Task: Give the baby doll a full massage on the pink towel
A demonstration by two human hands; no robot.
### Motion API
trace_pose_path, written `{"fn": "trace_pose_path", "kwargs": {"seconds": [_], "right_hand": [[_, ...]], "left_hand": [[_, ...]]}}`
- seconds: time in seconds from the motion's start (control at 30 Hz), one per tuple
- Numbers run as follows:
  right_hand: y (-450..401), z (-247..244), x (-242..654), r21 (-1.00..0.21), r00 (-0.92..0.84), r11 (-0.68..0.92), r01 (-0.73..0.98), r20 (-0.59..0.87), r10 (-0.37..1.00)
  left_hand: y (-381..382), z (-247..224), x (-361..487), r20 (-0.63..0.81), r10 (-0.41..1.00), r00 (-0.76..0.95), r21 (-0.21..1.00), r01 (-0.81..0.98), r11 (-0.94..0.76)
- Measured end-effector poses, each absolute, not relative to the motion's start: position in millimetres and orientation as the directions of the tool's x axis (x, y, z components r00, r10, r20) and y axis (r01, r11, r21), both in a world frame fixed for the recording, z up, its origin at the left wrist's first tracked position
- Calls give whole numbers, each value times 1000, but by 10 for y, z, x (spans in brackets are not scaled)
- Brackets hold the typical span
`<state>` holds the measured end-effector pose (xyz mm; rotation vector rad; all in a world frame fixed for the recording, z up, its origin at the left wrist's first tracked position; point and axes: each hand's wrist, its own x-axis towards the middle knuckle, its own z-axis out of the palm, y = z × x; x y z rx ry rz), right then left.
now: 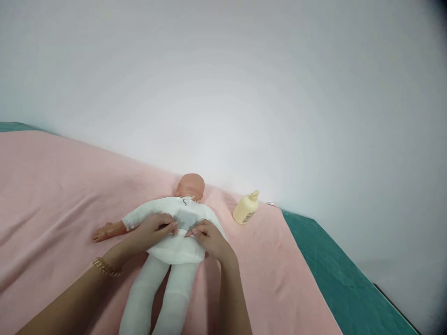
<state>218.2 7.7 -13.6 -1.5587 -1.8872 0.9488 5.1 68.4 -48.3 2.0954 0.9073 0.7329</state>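
A baby doll (191,185) lies face down, dressed in a white top (174,253) and white leggings (179,288). A grey rectangular patch (186,219) shows in the middle of its back. My left hand (157,229) is at the left of the patch, thumb and fingers pinched on the white cloth at its lower edge. From the right, my right hand (211,237) pinches the cloth just below the patch. A short gap parts the two sets of fingertips. The doll's left-side arm stretches out over the sheet; its other arm is mostly hidden behind my right hand.
A cream pump bottle (246,208) stands tilted in view to the right of the doll. Beneath everything is a pink sheet (275,265) with wrinkles, and a green surface (335,260) shows beyond its right edge. A white wall (223,93) rises behind.
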Motion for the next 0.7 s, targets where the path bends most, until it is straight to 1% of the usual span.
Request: {"fn": "trace_pose_path", "kwargs": {"seconds": [0.1,0.17,0.23,0.27,0.33,0.37,0.47,0.57,0.7], "right_hand": [[92,-139,2057,-707,-157,113,698,3,988],[115,-145,1959,-686,-60,98,721,79,995],[159,-178,1878,-718,54,108,688,198,979],[187,-206,1852,-739,97,138,659,266,959],[249,-276,1828,-755,130,224,617,378,917],[280,-313,1829,-750,123,258,609,410,904],[357,-399,1861,-718,83,280,637,425,901],[408,-435,1890,-692,63,245,679,388,920],[445,-460,1882,-674,74,186,715,337,939]], "left_hand": [[718,-512,93,222,798,560,801,362,-477],[743,-515,114,282,812,511,810,327,-486],[775,-520,124,369,820,439,817,267,-511],[794,-528,125,411,817,404,817,234,-527],[833,-557,123,474,803,362,805,191,-561],[852,-577,122,491,794,357,795,187,-576],[887,-635,131,483,781,397,768,235,-595],[885,-655,154,438,768,468,749,282,-600],[863,-636,177,422,750,509,727,305,-616]]}}
